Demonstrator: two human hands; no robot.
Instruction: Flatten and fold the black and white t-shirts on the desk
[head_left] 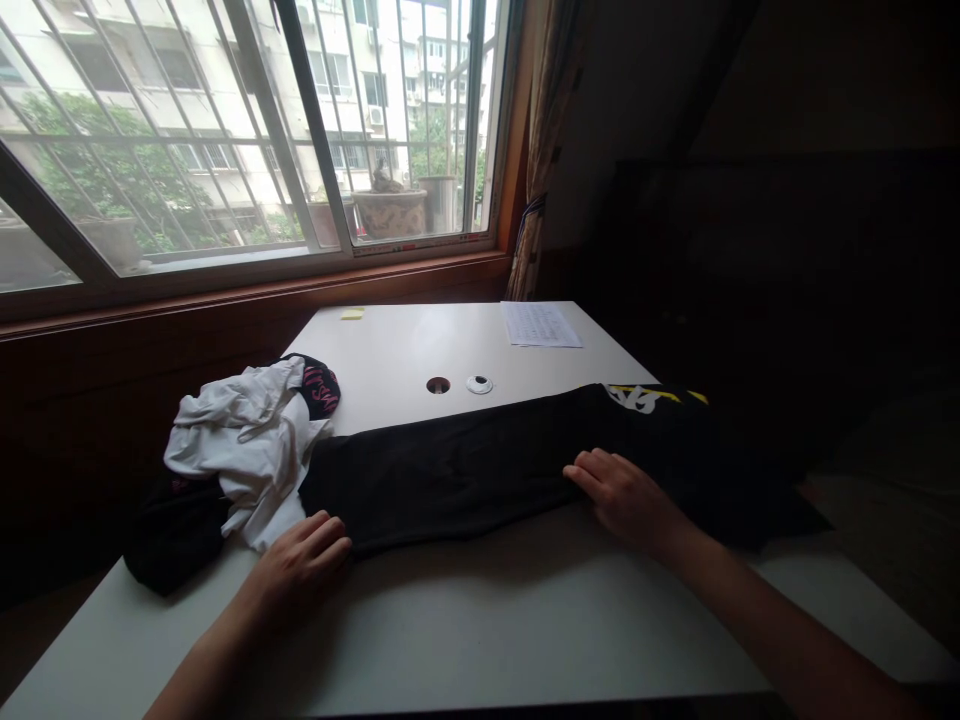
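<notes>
A long black garment (450,470) lies across the white table, folded into a band, with a white and yellow print at its right part. My left hand (311,550) grips the near edge at the garment's left end, its fingers curled. Farther right, my right hand (615,495) pinches the same near edge, close to the printed part. Beside the garment's left end is a crumpled heap with a white cloth (247,430) on top and black cloth (176,535) with pink lettering beneath. The garment's right end fades into shadow.
The white table (465,620) has a round cable hole (438,385) and a loose white round cover (480,384) beside it. Printed sheets (540,325) and a yellow sticky note (352,314) lie at the back. A barred window (330,130) and a tied curtain (534,150) stand behind.
</notes>
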